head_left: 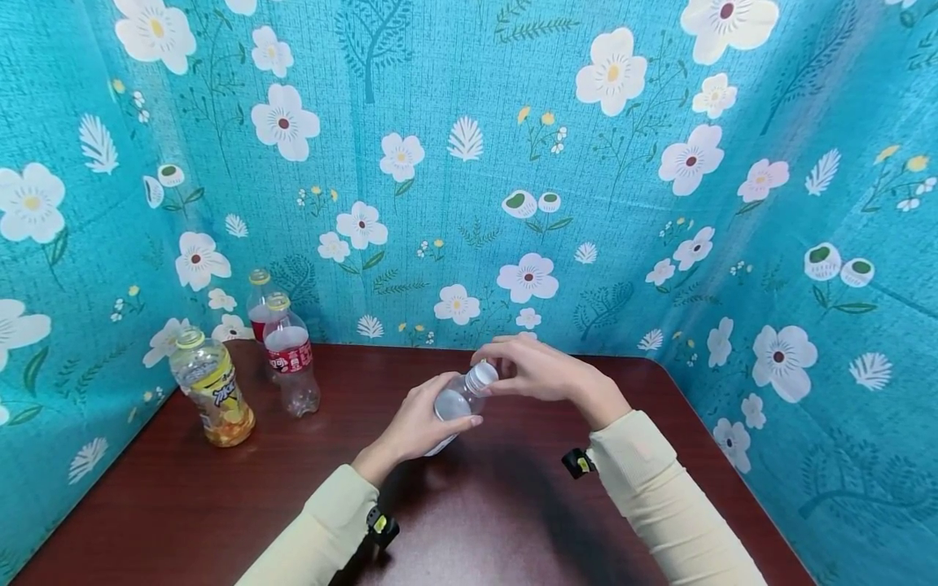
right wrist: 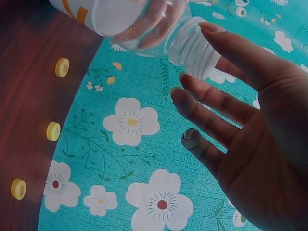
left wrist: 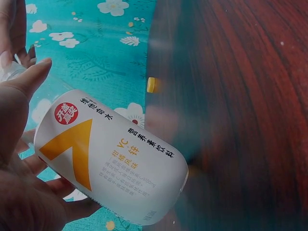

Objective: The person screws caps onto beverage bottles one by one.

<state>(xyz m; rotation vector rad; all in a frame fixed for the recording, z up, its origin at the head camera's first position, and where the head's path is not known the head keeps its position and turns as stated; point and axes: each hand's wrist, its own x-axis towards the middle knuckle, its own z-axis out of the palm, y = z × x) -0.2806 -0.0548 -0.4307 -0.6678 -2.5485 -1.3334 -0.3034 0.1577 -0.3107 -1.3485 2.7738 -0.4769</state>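
Note:
A clear drink bottle point(head_left: 453, 402) with a white label point(left wrist: 115, 154) leans up toward the right, its neck raised off the table. My left hand point(head_left: 416, 425) grips it around the body, thumb across the front and fingers behind. At the mouth end, my right hand point(head_left: 538, 370) pinches the whitish ridged cap point(right wrist: 205, 60) between thumb and forefinger. The clear ridged neck point(right wrist: 180, 41) shows below this cap in the right wrist view. The other right fingers point(right wrist: 207, 113) reach past the cap, loosely bent and apart from the bottle.
On the left of the dark red table point(head_left: 330, 496) stand a yellow-labelled bottle point(head_left: 212, 389), a red-labelled bottle point(head_left: 291, 358) and another red-labelled bottle point(head_left: 259, 305) behind it. Several yellow caps point(right wrist: 53, 131) lie near the back edge. A blue flowered curtain point(head_left: 440, 203) encloses the table.

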